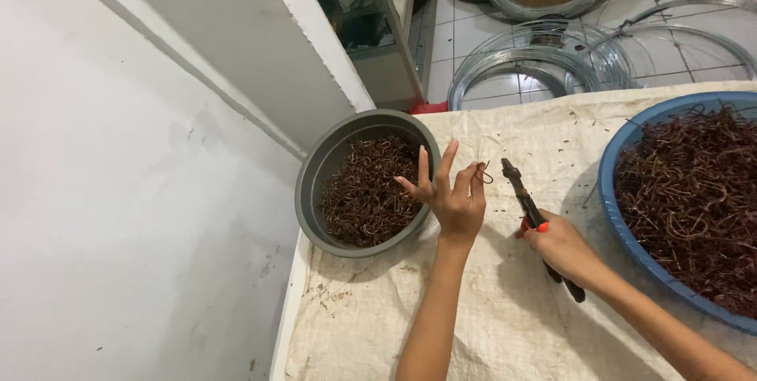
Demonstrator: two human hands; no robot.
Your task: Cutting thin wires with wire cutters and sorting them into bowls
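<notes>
Head view, looking down on a desk [505, 326] covered with pale woven sacking. The left hand [449, 192] is rising from the sacking with palm turned away and three fingers spread upward, while its forefinger and thumb are pinching a small bent wire hook [485, 173] at the upper right edge of the hand. The right hand [561, 245] is closing around the handles of a pair of pliers [530, 211] with dark grips and an orange collar; the pliers' nose is pointing up and to the left, ending just beside the wire hook but apart from it, the jaws appearing shut. Immediately left of the left hand, a grey round basin [315, 184] is sitting at the desk's corner, holding a heap of small brown wire hooks [367, 192]; the spread fingers are overlapping its rim in the picture. Well to the right, a blue basin [615, 192] is holding a larger, denser heap of brown wire pieces [694, 192], its rim lying near the right forearm. Beyond the desk, coils of silver wire [536, 61] are lying on a white tiled floor [465, 34].
</notes>
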